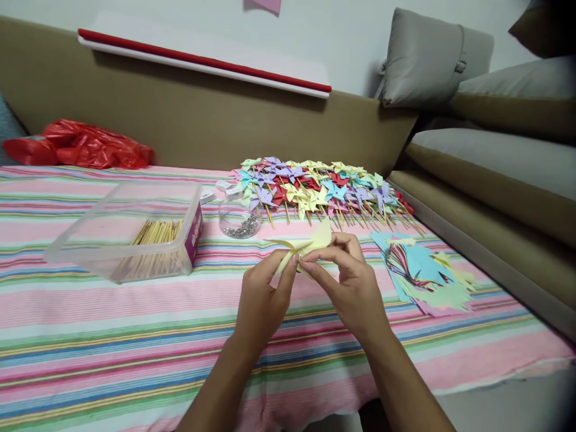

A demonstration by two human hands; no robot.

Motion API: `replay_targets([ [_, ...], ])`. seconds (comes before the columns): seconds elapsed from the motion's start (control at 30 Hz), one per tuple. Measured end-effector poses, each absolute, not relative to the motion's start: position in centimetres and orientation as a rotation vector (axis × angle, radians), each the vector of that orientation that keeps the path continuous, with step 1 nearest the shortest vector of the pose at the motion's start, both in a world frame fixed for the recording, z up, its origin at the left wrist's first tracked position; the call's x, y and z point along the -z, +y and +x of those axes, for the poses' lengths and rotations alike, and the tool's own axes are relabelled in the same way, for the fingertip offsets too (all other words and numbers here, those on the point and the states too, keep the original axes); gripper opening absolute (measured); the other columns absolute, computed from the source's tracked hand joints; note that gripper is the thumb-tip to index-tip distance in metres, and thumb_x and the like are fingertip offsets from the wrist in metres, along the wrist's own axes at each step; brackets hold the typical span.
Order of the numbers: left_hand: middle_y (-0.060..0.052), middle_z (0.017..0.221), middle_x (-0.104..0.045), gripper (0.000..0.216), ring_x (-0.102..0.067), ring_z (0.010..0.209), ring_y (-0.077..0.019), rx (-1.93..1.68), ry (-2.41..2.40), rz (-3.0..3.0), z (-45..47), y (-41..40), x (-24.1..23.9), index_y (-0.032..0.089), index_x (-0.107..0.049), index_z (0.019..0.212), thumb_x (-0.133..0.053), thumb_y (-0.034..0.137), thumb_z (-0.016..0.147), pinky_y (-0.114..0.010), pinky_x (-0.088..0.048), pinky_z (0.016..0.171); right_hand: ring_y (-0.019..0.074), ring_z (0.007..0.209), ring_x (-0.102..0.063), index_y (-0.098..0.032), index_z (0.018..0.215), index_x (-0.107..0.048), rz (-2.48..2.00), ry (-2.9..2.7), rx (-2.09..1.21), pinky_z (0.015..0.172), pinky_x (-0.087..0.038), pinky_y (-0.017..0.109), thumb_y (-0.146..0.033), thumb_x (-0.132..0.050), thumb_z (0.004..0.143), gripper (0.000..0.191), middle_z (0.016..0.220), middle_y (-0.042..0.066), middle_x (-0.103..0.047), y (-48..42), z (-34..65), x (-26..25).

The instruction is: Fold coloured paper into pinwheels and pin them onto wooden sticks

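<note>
A pale yellow paper pinwheel (318, 235) is held up over the striped cloth, its blades curled toward the centre. My left hand (266, 289) pinches it from the left between thumb and fingers. From the other side, my right hand (348, 282) closes thumb and forefinger near the pinwheel's centre, by a small shiny bit that looks like the end of a metal fastener. Just beyond my hands stands a round clear tub (240, 219) with many small metal fasteners in it. No stick shows on the pinwheel I hold.
Many finished paper pinwheels (310, 186) on sticks lie at the back. To the left is a clear plastic box (153, 264) of wooden sticks (155, 234). Cut coloured paper (425, 270) is stacked at right, beside piled cushions (499, 168). A red plastic bag (94, 144) lies at back left.
</note>
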State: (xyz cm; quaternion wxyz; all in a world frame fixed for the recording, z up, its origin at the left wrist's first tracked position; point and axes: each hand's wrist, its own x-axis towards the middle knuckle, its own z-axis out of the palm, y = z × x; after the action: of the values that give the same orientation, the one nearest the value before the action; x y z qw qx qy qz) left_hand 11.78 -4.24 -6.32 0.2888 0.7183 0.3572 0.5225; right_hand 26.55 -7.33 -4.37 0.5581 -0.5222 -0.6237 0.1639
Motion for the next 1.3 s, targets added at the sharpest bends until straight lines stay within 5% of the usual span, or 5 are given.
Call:
replay_targets([
  [0.43, -0.002, 0.092, -0.074, 0.018, -0.067, 0.082, -0.0151, -1.387, 0.885, 1.938, 11.6, -4.4, 6.1, 0.019, -0.067, 0.091, -0.053, 0.024, 0.1, -0.024, -0.047, 0.073, 0.0194, 0.1, -0.06, -0.026, 0.087, -0.076, -1.121, -1.288, -0.807, 0.087, -0.056, 0.033, -0.033, -0.078, 0.083, 0.008, 0.102, 0.003, -0.057, -7.5, 26.5, 3.6],
  [0.87, -0.007, 0.107, -0.076, 0.021, -0.07, 0.096, -0.0179, -1.403, 0.85, 1.962, 11.5, -4.2, 6.5, 0.017, -0.071, 0.109, -0.053, 0.021, 0.099, -0.026, -0.049, 0.083, 0.0157, 0.089, -0.066, -0.023, 0.089, -0.073, -1.063, -1.09, -0.976, 0.083, -0.052, 0.029, -0.032, -0.08, 0.083, 0.013, 0.092, 0.0, -0.072, -7.7, 25.8, 4.2],
  [1.1, -0.003, 0.09, -0.073, 0.02, -0.066, 0.08, -0.0158, -1.351, 0.908, 1.951, 11.5, -4.2, 6.0, 0.019, -0.067, 0.089, -0.052, 0.026, 0.1, -0.024, -0.046, 0.072, 0.0172, 0.086, -0.071, -0.029, 0.106, -0.048, -0.998, -0.877, -0.977, 0.08, -0.055, 0.031, -0.031, -0.085, 0.075, 0.049, 0.089, -0.002, -0.075, -7.5, 24.8, 4.4],
  [1.3, 0.0, 0.081, -0.069, 0.022, -0.061, 0.072, -0.0138, -1.315, 0.932, 1.979, 11.5, -4.2, 6.1, 0.019, -0.064, 0.086, -0.051, 0.027, 0.101, -0.023, -0.042, 0.067, 0.0215, 0.102, -0.07, -0.023, 0.109, -0.066, -1.06, -0.98, -1.032, 0.093, -0.053, 0.035, -0.036, -0.079, 0.081, 0.034, 0.104, 0.005, -0.076, -7.4, 25.0, 4.4],
])
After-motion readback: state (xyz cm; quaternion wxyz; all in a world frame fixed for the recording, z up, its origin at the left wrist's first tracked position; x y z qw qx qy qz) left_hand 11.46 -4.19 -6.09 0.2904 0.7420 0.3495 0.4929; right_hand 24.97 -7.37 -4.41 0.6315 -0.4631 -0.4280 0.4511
